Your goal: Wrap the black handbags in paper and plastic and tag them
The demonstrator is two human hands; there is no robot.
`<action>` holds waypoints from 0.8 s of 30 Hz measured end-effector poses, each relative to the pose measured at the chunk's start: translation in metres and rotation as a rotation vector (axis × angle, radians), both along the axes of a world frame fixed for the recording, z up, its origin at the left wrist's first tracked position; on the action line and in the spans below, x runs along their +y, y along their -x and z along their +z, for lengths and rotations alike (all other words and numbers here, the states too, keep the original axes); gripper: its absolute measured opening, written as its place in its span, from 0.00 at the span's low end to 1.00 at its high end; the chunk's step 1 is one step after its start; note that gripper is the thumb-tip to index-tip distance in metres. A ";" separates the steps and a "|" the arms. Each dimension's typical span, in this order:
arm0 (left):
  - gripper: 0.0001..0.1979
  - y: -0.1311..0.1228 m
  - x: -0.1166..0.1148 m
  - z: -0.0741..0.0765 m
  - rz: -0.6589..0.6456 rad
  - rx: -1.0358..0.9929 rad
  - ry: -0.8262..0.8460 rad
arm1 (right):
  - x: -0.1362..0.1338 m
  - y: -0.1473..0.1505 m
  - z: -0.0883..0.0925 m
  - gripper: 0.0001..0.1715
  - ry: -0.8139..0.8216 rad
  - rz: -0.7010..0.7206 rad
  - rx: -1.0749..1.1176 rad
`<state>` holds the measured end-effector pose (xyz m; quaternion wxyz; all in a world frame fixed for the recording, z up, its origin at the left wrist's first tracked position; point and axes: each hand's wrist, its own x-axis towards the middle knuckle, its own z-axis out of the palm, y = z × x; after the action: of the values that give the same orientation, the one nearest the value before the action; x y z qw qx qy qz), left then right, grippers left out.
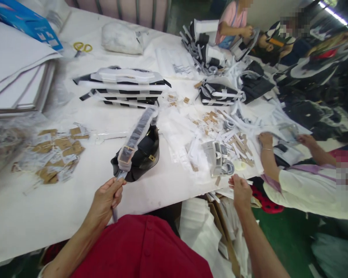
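Observation:
A black handbag lies on the white table in front of me. Its strap, wrapped in clear plastic with a gold buckle, runs from the bag down to my left hand, which is closed on the strap's near end. My right hand is at the table's front edge, fingers curled near loose white paper strips; whether it holds anything I cannot make out. A wrapped grey piece lies just above that hand.
Wrapped black-and-white bags are stacked behind. Brown paper tags lie at left, scissors and a blue box far left. A person in white works at right; other people sit at the far end. Cardboard and paper hang below the edge.

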<state>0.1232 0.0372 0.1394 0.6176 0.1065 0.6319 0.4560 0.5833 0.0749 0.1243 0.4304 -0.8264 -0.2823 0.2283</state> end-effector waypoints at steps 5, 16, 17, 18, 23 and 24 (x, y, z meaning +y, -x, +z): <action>0.21 -0.021 -0.006 -0.009 0.072 0.073 -0.028 | 0.023 -0.058 -0.018 0.30 0.141 0.191 0.235; 0.17 -0.039 -0.004 -0.011 0.226 0.195 -0.097 | 0.047 -0.063 -0.041 0.27 0.147 0.283 0.389; 0.17 -0.040 -0.004 -0.011 0.228 0.206 -0.102 | 0.048 -0.061 -0.042 0.27 0.132 0.279 0.389; 0.17 -0.041 -0.004 -0.011 0.230 0.217 -0.108 | 0.047 -0.061 -0.042 0.27 0.118 0.274 0.388; 0.17 -0.044 -0.003 -0.011 0.255 0.255 -0.113 | 0.026 -0.065 -0.026 0.24 0.057 0.228 0.343; 0.17 -0.044 -0.003 -0.012 0.260 0.253 -0.113 | 0.019 -0.067 -0.024 0.23 0.053 0.211 0.336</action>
<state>0.1675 0.0346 0.1274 0.4622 0.1148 0.6862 0.5498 0.6503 0.0940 0.0998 0.4234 -0.7536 -0.2854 0.4140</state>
